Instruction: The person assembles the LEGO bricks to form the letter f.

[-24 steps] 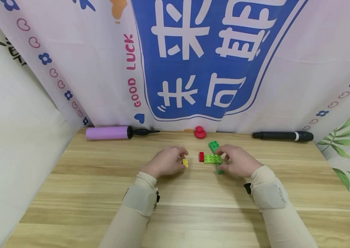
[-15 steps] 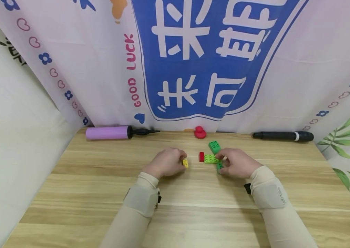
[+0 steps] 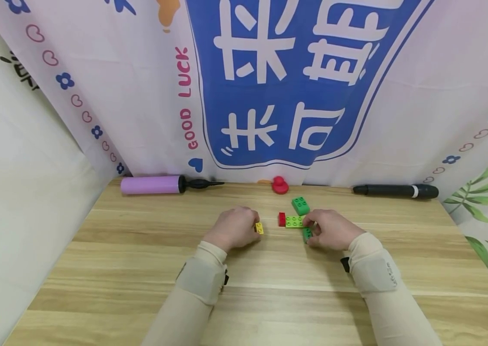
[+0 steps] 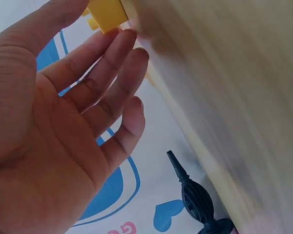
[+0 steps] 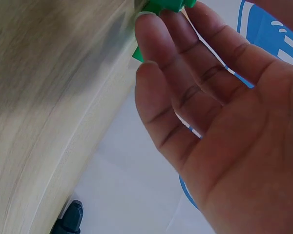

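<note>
In the head view my left hand (image 3: 235,228) pinches a small yellow toy brick (image 3: 259,228) between thumb and fingertips, close over the wooden table. The left wrist view shows that yellow brick (image 4: 107,14) at the thumb and index fingertip, with the other fingers loosely bent. To the right, my right hand (image 3: 332,229) has its thumb and fingertips around a small dark green brick (image 3: 307,234), its fingers overlapping the right end of a lime green brick (image 3: 293,221). A red brick (image 3: 282,219) stands at the lime brick's left end. Behind lies a larger green brick (image 3: 300,205).
Along the table's back edge are a purple hand pump (image 3: 152,185) with a black nozzle, a red duck-like toy (image 3: 280,185) and a black marker-like stick (image 3: 395,191). A printed cloth (image 3: 140,96) hangs right behind the table (image 3: 270,307).
My right hand has drawn slightly toward the near side, its fingers closing in around the dark green brick. The left hand has shifted slightly right around the yellow brick. The bricks stay about where they were.
</note>
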Demonstrator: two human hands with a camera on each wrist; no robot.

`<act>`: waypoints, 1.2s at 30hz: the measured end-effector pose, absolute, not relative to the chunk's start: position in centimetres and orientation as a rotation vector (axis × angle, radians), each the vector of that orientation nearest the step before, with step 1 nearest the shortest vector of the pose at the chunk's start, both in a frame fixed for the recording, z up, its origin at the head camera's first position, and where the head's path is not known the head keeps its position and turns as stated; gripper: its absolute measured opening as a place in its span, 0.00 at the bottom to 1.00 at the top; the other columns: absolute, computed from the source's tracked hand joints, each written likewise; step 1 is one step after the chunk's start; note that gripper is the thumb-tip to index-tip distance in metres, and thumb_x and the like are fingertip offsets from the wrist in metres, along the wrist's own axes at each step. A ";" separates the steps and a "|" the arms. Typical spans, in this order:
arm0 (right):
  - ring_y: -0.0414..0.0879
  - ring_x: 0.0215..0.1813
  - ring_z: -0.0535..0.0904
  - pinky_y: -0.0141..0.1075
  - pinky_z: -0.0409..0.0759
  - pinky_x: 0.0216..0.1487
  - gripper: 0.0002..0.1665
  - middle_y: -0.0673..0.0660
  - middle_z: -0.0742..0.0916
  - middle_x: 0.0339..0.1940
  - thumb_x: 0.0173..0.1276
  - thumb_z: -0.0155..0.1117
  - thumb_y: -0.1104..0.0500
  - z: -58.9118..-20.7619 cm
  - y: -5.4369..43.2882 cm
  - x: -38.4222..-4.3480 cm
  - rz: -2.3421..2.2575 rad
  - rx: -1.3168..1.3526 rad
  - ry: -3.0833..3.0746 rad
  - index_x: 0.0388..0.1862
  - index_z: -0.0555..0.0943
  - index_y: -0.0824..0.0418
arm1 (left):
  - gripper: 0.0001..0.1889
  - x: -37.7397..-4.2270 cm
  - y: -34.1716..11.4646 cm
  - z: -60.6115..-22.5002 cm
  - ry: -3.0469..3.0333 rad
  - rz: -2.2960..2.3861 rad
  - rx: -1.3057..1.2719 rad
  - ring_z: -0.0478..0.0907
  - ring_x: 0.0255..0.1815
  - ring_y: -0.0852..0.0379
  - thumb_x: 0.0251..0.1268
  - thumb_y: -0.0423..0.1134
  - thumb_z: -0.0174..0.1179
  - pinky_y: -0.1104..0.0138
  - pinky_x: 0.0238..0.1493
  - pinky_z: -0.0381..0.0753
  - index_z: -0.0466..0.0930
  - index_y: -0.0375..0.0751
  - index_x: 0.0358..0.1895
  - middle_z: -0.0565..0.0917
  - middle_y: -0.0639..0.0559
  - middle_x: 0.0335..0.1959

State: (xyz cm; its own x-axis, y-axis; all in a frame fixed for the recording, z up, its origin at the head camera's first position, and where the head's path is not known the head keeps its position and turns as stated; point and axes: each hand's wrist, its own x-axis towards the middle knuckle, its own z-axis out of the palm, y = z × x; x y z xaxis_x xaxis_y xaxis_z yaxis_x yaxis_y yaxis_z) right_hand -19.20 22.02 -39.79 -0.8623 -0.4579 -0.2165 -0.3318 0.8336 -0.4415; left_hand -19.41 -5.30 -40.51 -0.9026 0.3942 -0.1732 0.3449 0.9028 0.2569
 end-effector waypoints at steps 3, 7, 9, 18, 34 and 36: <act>0.44 0.39 0.77 0.39 0.78 0.44 0.22 0.52 0.84 0.38 0.61 0.81 0.62 -40.0 22.0 -19.2 -0.556 -0.602 2.702 0.53 0.85 0.62 | 0.18 -19.3 -5.2 -40.4 2.849 0.309 0.556 0.81 0.42 0.55 0.65 0.50 0.76 0.57 0.49 0.84 0.89 0.45 0.52 0.88 0.53 0.44; 0.44 0.39 0.77 0.40 0.79 0.44 0.21 0.51 0.84 0.37 0.60 0.81 0.62 -40.1 21.9 -19.2 -0.549 -0.606 2.702 0.52 0.86 0.62 | 0.17 -19.3 -5.2 -40.4 2.851 0.311 0.550 0.81 0.42 0.55 0.65 0.49 0.76 0.57 0.49 0.84 0.89 0.45 0.51 0.87 0.53 0.44; 0.44 0.39 0.78 0.40 0.79 0.45 0.20 0.51 0.85 0.37 0.61 0.81 0.63 -40.0 21.9 -19.1 -0.548 -0.609 2.697 0.51 0.85 0.62 | 0.17 -19.3 -5.2 -40.3 2.847 0.319 0.551 0.80 0.42 0.55 0.65 0.48 0.76 0.57 0.49 0.83 0.90 0.45 0.51 0.87 0.53 0.44; 0.44 0.38 0.77 0.40 0.78 0.43 0.18 0.51 0.84 0.34 0.61 0.79 0.64 -39.7 22.0 -19.0 -0.568 -0.610 2.695 0.49 0.85 0.60 | 0.17 -19.2 -4.9 -40.5 2.804 0.373 0.613 0.78 0.42 0.56 0.65 0.47 0.75 0.58 0.50 0.82 0.89 0.46 0.53 0.86 0.55 0.40; 0.46 0.40 0.81 0.40 0.81 0.44 0.19 0.52 0.86 0.38 0.61 0.79 0.62 -38.6 21.4 -18.6 -0.610 -0.722 2.775 0.51 0.85 0.61 | 0.06 -19.1 -4.9 -40.5 2.706 0.460 0.637 0.75 0.31 0.58 0.65 0.41 0.75 0.64 0.39 0.73 0.89 0.48 0.42 0.79 0.58 0.24; 0.45 0.40 0.82 0.39 0.81 0.44 0.19 0.51 0.87 0.39 0.62 0.79 0.62 -38.5 21.2 -18.5 -0.617 -0.737 2.784 0.52 0.86 0.61 | 0.08 -19.0 -4.8 -40.5 2.701 0.462 0.648 0.75 0.32 0.59 0.63 0.44 0.76 0.64 0.39 0.74 0.89 0.48 0.41 0.79 0.59 0.25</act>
